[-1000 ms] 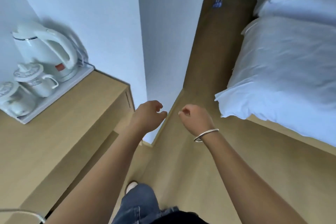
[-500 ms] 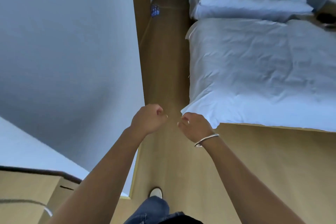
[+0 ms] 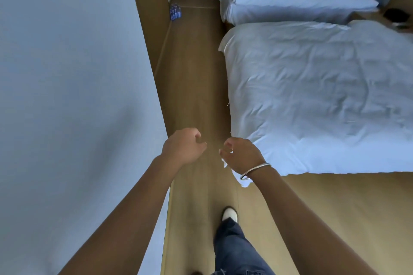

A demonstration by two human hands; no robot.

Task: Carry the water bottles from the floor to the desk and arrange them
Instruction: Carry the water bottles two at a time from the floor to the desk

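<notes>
Setting: narrow strip of wooden floor (image 3: 196, 78) between a pale wall (image 3: 67, 73) on the left and two white-sheeted beds on the right; nearer bed (image 3: 312, 96) close alongside the right arm.

Water bottles: small blue-wrapped pack of water bottles (image 3: 175, 11) standing on the floor far down the passage, tight against the wooden wall panel (image 3: 154, 18) on the left side; too small and distant to count or to read a long axis.

Left hand (image 3: 182, 146): held out ahead at mid-frame, grip loosely curled, fingers not closed on anything, empty.

Right hand (image 3: 242, 154): level with the left and just beside it, grip half-open with fingers spread and relaxed, empty; silver bangle (image 3: 254, 171) at the wrist.

Key relation: pack straight ahead and slightly left of both hands, well apart from them, the whole length of the passage between; left hand marginally nearer by line, being on the wall side.

Stance: one white shoe (image 3: 229, 213) forward on the floor, denim leg below it.

Stage, as judged: approach only; no bottle picked up, table out of view.

Next move, as judged: walk the passage, then stoop toward the wall side to reach the pack.
</notes>
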